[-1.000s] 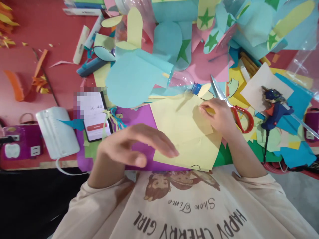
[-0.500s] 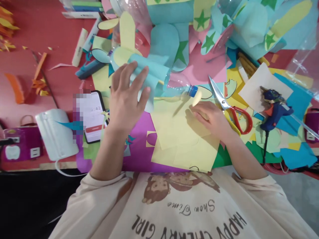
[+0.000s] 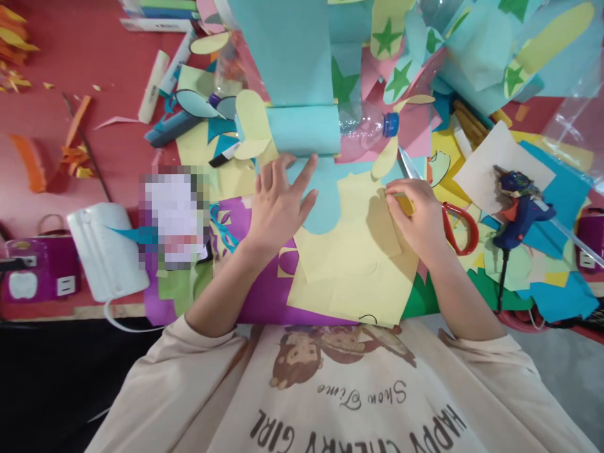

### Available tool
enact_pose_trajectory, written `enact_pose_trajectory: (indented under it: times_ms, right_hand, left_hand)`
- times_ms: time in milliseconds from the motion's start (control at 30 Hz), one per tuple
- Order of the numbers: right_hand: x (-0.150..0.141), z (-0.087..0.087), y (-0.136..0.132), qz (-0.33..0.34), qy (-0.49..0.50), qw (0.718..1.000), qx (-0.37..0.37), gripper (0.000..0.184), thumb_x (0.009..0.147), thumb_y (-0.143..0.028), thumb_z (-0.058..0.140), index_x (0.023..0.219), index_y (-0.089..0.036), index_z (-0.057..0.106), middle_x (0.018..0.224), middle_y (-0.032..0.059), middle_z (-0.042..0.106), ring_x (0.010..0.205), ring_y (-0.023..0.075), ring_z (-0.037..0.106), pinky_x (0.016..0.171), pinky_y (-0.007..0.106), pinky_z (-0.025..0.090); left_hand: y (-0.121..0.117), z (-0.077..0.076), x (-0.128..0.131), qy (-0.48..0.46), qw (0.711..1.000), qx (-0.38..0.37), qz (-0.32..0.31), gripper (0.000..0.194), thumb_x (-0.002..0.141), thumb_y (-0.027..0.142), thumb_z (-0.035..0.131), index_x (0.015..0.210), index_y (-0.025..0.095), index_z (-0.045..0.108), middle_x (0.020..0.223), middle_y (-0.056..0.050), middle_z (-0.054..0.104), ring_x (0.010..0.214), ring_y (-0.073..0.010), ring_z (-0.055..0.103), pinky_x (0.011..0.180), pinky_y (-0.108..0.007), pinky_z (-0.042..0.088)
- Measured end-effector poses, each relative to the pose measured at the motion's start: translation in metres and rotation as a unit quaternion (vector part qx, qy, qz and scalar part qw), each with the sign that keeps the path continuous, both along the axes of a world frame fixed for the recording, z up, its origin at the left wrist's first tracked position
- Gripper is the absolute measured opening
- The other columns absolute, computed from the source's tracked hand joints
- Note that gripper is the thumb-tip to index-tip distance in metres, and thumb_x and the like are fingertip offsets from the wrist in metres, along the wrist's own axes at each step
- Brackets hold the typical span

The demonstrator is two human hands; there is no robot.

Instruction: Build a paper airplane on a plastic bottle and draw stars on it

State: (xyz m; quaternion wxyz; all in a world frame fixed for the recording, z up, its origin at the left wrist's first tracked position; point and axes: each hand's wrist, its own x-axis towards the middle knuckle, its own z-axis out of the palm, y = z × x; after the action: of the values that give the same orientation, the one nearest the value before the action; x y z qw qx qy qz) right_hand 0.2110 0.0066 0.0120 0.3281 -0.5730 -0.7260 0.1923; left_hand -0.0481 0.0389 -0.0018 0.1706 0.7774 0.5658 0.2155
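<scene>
L hand [image 3: 283, 204] w/ fingers spread, tips by blue-wrapped btl [image 3: 304, 130]; R hand [image 3: 418, 214] curled over yellow ppr [image 3: 352, 277], can't tell if gripping.

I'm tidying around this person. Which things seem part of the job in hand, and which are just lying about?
Probably in use:
clear plastic bottle with light-blue paper wrap, at the left hand
pale-yellow paper sheet beneath the right hand
perhaps red-handled metal scissors beside it

Probably lying about:
curved orange strip
white rectangular plastic unit
purple box with white apple shape
</scene>
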Motion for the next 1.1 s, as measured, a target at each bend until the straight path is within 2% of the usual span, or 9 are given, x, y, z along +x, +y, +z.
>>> enact_pose_trajectory:
  times_ms: [67,233,400,533,633,733,800,933,1100]
  right_hand:
    - [-0.001,-0.003,0.000,0.020,-0.034,0.999,-0.006,0.013,0.090,-0.019,0.055,0.098,-0.025,0.063,0.106,0.0071,0.072,0.105,0.0264,0.065,0.099,0.049,0.049]
    - [-0.006,-0.014,-0.004,0.039,-0.116,0.991,-0.047,0.054,0.086,-0.025,0.064,0.137,-0.024,0.046,0.148,0.0148,0.048,0.141,0.0354,0.041,0.113,0.061,0.035]
    - [-0.009,-0.013,-0.006,0.061,-0.126,0.989,-0.055,0.060,0.087,-0.021,0.063,0.143,-0.025,0.041,0.148,0.0127,0.050,0.143,0.0336,0.040,0.115,0.061,0.033]
    - [-0.013,-0.011,-0.007,0.046,-0.075,0.995,-0.038,0.050,0.085,-0.015,0.061,0.133,-0.027,0.051,0.130,0.0100,0.063,0.128,0.0312,0.055,0.111,0.056,0.040]
    - [-0.013,-0.011,-0.007,0.028,0.029,0.998,-0.056,0.048,0.086,-0.017,0.059,0.132,-0.028,0.050,0.113,0.0074,0.068,0.106,0.0270,0.065,0.096,0.050,0.052]
    - [-0.005,-0.004,-0.004,0.003,0.161,0.981,-0.106,0.056,0.087,-0.023,0.060,0.139,-0.034,0.041,0.098,0.0019,0.069,0.085,0.0212,0.068,0.078,0.042,0.058]
    - [0.007,0.007,-0.003,-0.030,0.214,0.969,-0.120,0.050,0.085,-0.026,0.064,0.132,-0.036,0.049,0.092,-0.0005,0.070,0.077,0.0186,0.068,0.070,0.037,0.057]
    - [0.045,0.038,-0.001,-0.054,0.217,0.956,-0.188,0.032,0.078,-0.030,0.075,0.109,-0.034,0.068,0.080,-0.0013,0.072,0.065,0.0146,0.065,0.053,0.030,0.048]
    - [0.070,0.062,0.000,0.018,0.180,0.952,-0.245,0.026,0.069,-0.037,0.083,0.093,-0.034,0.076,0.076,0.0024,0.075,0.061,0.0144,0.067,0.048,0.029,0.046]
  left_hand:
    - [0.005,-0.001,0.003,-0.010,1.000,-0.004,0.000,0.050,0.092,0.048,0.052,0.139,0.032,0.054,0.139,-0.014,0.050,0.132,-0.0393,0.041,0.114,-0.058,0.027]
    - [0.011,-0.006,0.008,-0.045,0.998,-0.036,-0.001,0.050,0.090,0.047,0.054,0.136,0.028,0.057,0.145,-0.015,0.047,0.138,-0.0406,0.036,0.117,-0.060,0.020]
    - [0.012,-0.013,0.006,-0.069,0.997,-0.032,-0.004,0.051,0.090,0.049,0.053,0.137,0.029,0.055,0.149,-0.010,0.047,0.141,-0.0362,0.036,0.119,-0.053,0.021]
    - [0.014,-0.012,0.002,-0.132,0.991,0.001,-0.019,0.055,0.095,0.056,0.041,0.142,0.028,0.050,0.145,-0.010,0.052,0.135,-0.0303,0.046,0.117,-0.046,0.028]
    - [0.013,-0.010,-0.001,-0.212,0.977,0.030,-0.017,0.057,0.096,0.062,0.039,0.140,0.027,0.051,0.139,-0.010,0.057,0.126,-0.0266,0.054,0.111,-0.040,0.037]
    - [0.011,-0.007,-0.004,-0.255,0.966,0.035,0.005,0.054,0.097,0.062,0.039,0.135,0.027,0.055,0.133,-0.009,0.061,0.117,-0.0239,0.060,0.106,-0.038,0.042]
    - [0.009,-0.006,-0.005,-0.274,0.961,0.041,0.009,0.049,0.097,0.060,0.042,0.129,0.027,0.060,0.127,-0.007,0.065,0.115,-0.0226,0.061,0.105,-0.037,0.043]
    - [0.008,-0.007,-0.005,-0.313,0.947,0.066,-0.022,0.039,0.100,0.049,0.043,0.126,0.026,0.062,0.115,-0.007,0.068,0.104,-0.0184,0.065,0.097,-0.033,0.048]
    - [0.005,-0.001,0.000,-0.350,0.934,0.043,-0.061,0.032,0.101,0.041,0.045,0.114,0.022,0.068,0.101,-0.006,0.069,0.089,-0.0147,0.066,0.081,-0.028,0.051]
